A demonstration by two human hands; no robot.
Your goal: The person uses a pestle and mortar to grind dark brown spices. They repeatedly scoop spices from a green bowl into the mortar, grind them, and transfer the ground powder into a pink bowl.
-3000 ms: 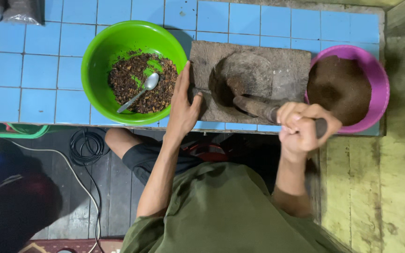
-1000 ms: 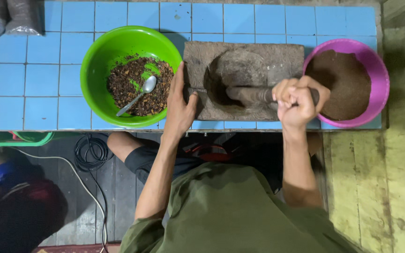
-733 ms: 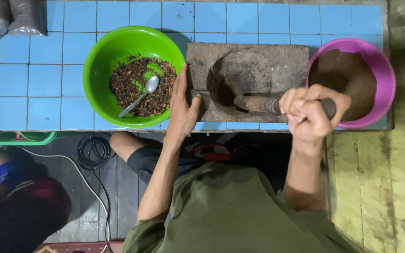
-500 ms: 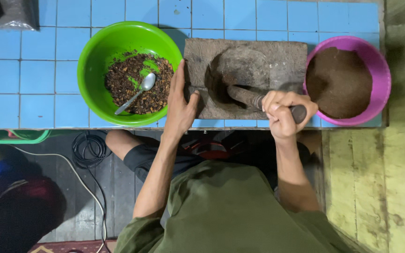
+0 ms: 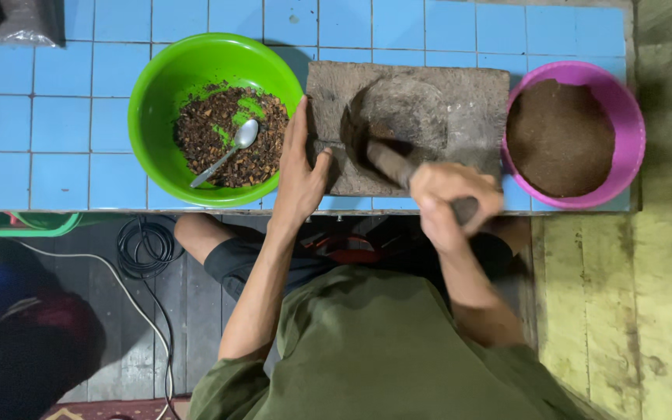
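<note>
A grey stone mortar slab [image 5: 476, 101] with a round hollow lies on the blue tiled counter [image 5: 56, 117]. My left hand [image 5: 301, 171] rests flat against the slab's left edge, fingers apart. My right hand [image 5: 453, 198] is closed around a stone pestle [image 5: 386, 159], whose tip points into the hollow; the hand sits over the slab's near edge. A green bowl [image 5: 157, 85] to the left holds coarse dark brown bits and a metal spoon [image 5: 227, 152]. A purple bowl [image 5: 631, 132] to the right is full of fine brown powder.
A black cable [image 5: 145, 249] coils on the dark floorboards below the counter. Someone else's clothing [image 5: 9, 334] shows at lower left. A yellowish wooden surface [image 5: 663, 295] lies to the right. Plastic bags [image 5: 25, 19] sit at the counter's far left corner.
My right hand has pulled the pestle back toward me and leftward, from beside the purple bowl to the slab's near edge. The left hand has stayed on the slab.
</note>
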